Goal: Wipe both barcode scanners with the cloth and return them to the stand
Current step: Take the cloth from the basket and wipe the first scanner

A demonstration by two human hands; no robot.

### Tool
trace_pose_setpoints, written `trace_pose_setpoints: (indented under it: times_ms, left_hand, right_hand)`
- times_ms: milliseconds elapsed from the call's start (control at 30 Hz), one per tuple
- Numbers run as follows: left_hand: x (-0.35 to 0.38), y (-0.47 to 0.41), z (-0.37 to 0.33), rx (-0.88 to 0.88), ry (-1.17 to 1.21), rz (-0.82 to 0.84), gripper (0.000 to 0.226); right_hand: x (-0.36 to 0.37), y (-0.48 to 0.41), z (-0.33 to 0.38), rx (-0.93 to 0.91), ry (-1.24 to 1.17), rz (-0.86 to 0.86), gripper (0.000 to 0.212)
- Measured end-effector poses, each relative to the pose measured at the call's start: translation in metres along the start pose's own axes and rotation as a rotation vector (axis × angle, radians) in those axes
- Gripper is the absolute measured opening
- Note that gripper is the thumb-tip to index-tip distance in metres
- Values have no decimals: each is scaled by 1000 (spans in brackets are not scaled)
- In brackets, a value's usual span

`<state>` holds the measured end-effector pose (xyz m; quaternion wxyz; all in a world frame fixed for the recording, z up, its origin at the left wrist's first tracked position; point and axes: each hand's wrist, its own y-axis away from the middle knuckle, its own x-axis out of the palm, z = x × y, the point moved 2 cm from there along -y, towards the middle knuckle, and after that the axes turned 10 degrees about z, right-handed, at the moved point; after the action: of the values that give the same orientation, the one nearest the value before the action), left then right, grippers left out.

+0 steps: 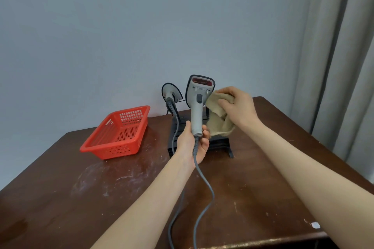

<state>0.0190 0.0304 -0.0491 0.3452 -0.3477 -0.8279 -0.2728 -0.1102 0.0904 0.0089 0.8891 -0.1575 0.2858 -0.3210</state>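
Scuffed brown table (pixel 81 198) is backed by a grey wall (pixel 141 26), w/ a curtain (pixel 334 66) at the right. Scanner (pixel 197 107) is held upright over the stand (pixel 218 143), long axis approx. vertical, window at top, trigger side turned to the camera. Its handle base is gripped by the L hand (pixel 194 141), fingers & thumb curled round it; the cable (pixel 204 184) runs down from the palm toward the near edge. Cloth (pixel 220 119) is bunched in the R hand (pixel 238 105), pinched by curled fingers, and is pressed to the scanner's right flank just below the head; the rest hangs beside the handle.

So the surface to be wiped lies directly left of the R hand, touching the cloth. Strokes are judged best run along the vertical axis, head down to handle, w/ the L hand turning the body to expose other sides.

Wiping of the 1st unit is judged to be the step in hand. 2nd scanner (pixel 171 92) is seated at the stand's left, head turned away; whether it's been wiped can't be told.

Room: open air above & right of the stand; wall is close behind, so reach back is limited. Basket (pixel 113 152) sits left of the stand, apart. Stand's right seat is hidden by hand & cloth. Both cables run close together near the front edge; a snag is possible on return.
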Motion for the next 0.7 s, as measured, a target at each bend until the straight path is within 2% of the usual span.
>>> trace_pose_setpoints:
  times_ms: [167, 300, 367, 433, 500, 567, 633, 700]
  left_hand:
    - [6, -1, 8, -17, -18, 36, 45]
    - [9, -3, 1, 16, -57, 20, 43]
    - [9, -2, 0, 7, -66, 34, 44]
    - [8, -2, 2, -37, -29, 57, 43]
    - [9, -1, 7, -101, 37, 115, 44]
    - [10, -2, 10, -137, 93, 165, 45]
    - [11, -3, 8, -134, 110, 196, 46]
    - [11, -8, 3, -113, 110, 203, 48]
  right_hand:
    - [11, -2, 16, -61, -60, 136, 24]
    - [21, 15, 19, -121, -23, 392, 20]
    - [23, 19, 16, -142, -10, 464, 20]
    - [20, 14, 12, -120, -19, 419, 18]
    - [12, 4, 9, -87, -28, 268, 15]
    - [7, -2, 11, -84, -34, 201, 14]
    - [7, 1, 15, -89, -10, 284, 13]
    - [7, 8, 20, -87, 18, 454, 14]
